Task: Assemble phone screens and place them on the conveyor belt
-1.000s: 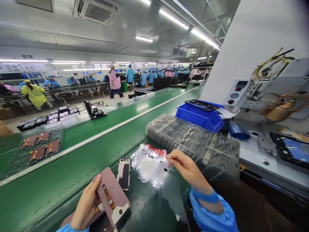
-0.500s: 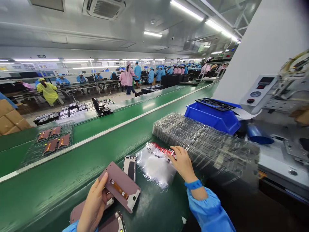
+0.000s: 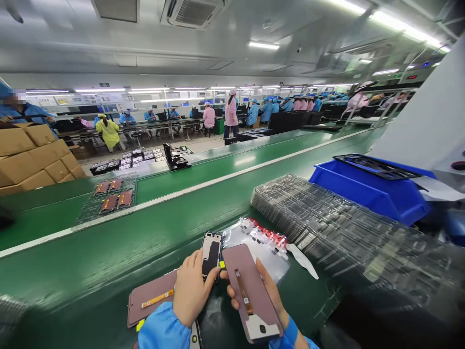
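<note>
My right hand (image 3: 271, 291) holds a brownish phone screen (image 3: 250, 291) by its sides, its back with the orange flex cable facing up. My left hand (image 3: 192, 286) reaches over a phone frame (image 3: 211, 254), light grey and black inside, with its fingers at the left edge and thumb at the right. A small yellow tab shows between the frame and the screen. Under my left forearm lies another brownish phone screen (image 3: 150, 298) with an orange flex cable. Beyond my right hand is a pile of clear films (image 3: 241, 240) with red and black tabs. A white strip (image 3: 303, 261) lies beside them.
Stacked clear plastic trays (image 3: 327, 223) stand at the right, with a blue bin (image 3: 366, 189) behind. On the green conveyor (image 3: 174, 218), a clear tray (image 3: 132, 186) carries several screens; a black stand (image 3: 174, 157) is beyond. Cardboard boxes (image 3: 32, 160) and co-workers are across.
The phone screen has passed from my left hand to my right, which has left the films. My left hand has moved onto the phone frame. A white strip now shows; the view has turned left.
</note>
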`<control>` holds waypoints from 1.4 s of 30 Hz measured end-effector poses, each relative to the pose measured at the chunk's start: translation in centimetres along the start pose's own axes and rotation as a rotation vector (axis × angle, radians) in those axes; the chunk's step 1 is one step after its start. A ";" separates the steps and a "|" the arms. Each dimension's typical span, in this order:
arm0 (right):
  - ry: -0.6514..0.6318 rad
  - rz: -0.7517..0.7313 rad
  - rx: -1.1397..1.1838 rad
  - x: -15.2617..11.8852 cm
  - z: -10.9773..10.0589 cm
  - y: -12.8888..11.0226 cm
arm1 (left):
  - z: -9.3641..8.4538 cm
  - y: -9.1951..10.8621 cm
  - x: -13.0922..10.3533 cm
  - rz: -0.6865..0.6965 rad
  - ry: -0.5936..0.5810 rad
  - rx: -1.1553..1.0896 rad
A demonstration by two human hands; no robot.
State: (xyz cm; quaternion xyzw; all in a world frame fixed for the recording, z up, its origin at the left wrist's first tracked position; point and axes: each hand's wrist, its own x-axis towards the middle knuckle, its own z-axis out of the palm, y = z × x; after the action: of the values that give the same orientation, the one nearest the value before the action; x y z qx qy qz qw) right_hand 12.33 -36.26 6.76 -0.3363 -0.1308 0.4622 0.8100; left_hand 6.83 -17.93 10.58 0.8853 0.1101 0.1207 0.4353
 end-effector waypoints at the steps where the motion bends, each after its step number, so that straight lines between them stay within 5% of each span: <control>1: 0.029 -0.056 0.057 0.0 0.0 -0.3 | 0.3 -0.6 0.1 -0.006 0.033 0.139; 5: 0.095 -0.184 0.167 0.1 0.0 -0.8 | 2.6 -2.1 0.2 -0.016 -0.007 0.689; 9: 0.081 -0.174 0.178 -0.1 -0.1 -1.0 | 3.8 -2.6 0.5 0.019 0.002 0.804; 16: 0.100 -0.234 0.225 -0.6 0.3 -1.5 | -0.2 -3.0 1.9 0.034 0.070 0.651; 19: 0.114 -0.246 0.232 -0.7 0.8 -1.9 | -2.8 -3.2 2.7 0.070 0.143 0.398; 24: 0.121 -0.280 0.222 -1.2 2.2 -2.4 | -6.7 -2.8 3.2 -0.037 0.311 -0.403; 28: 0.121 -0.265 0.153 -2.4 3.4 -2.5 | -8.3 -1.4 1.4 -0.198 0.205 -1.021; 35: 0.269 -0.507 -0.338 -3.7 5.3 -1.5 | -6.7 -0.5 -3.2 -0.250 -0.174 -1.483; 42: 0.227 -0.641 -0.690 -3.4 7.0 0.2 | -5.0 -0.4 -4.5 -0.202 -0.278 -1.657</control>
State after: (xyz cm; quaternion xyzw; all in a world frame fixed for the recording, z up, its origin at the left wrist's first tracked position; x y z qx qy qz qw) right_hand 6.72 -36.06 12.21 -0.5764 -0.2842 0.0795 0.7620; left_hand 0.98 -15.35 12.66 0.2729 0.0101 0.0126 0.9619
